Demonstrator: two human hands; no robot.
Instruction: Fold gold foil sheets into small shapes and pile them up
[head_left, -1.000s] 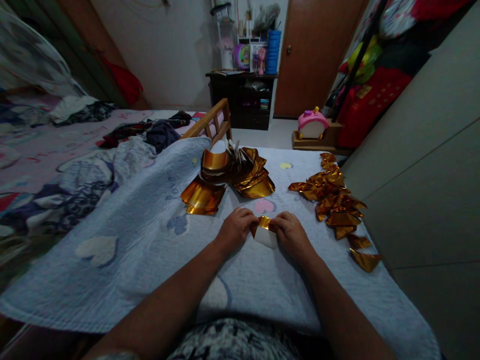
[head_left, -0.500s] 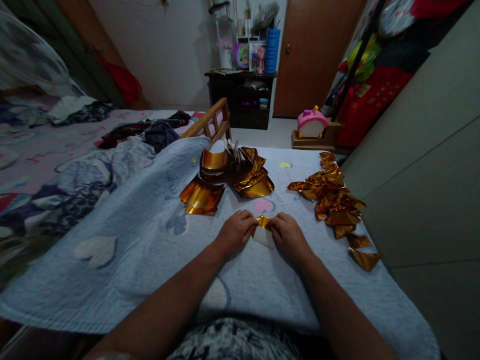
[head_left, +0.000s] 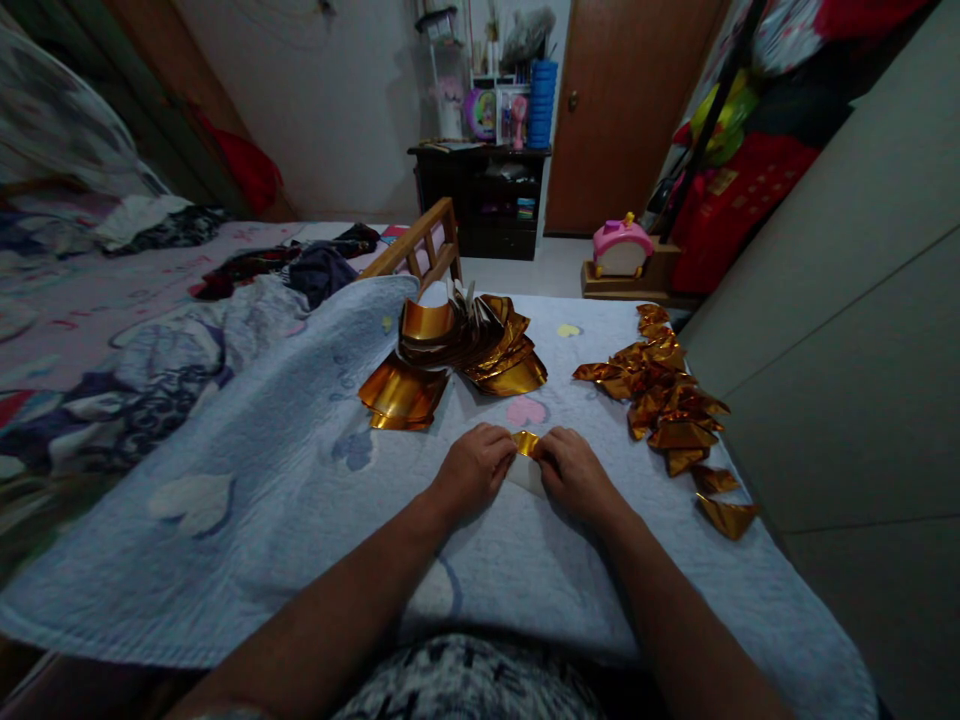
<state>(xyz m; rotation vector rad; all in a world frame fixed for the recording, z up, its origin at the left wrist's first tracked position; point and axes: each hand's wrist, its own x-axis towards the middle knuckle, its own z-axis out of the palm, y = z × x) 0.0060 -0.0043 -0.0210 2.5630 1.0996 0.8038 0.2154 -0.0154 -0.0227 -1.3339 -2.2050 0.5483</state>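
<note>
Between my two hands is a sheet of gold foil paper (head_left: 527,442), its far edge turned over to show gold while the near part shows its pale back. My left hand (head_left: 475,464) pinches the left end of the turned edge. At the right end, my right hand (head_left: 571,467) grips the same sheet with closed fingers. Beyond my hands lies a fanned stack of gold foil sheets (head_left: 420,390), some curled up. Off to the right sits a pile of folded gold foil pieces (head_left: 667,390).
A pale blue quilt (head_left: 315,540) with heart shapes lies under everything. A wooden rail (head_left: 409,245) stands past its far left corner. On the right rises a pale cabinet side (head_left: 847,350). Clothes (head_left: 187,340) are heaped on the left, and a pink toy (head_left: 622,248) stands beyond the quilt.
My fingers have shifted slightly along the sheet's turned edge, and less of its pale back shows. Both hands keep their hold; the stack and the pile stay as they were.
</note>
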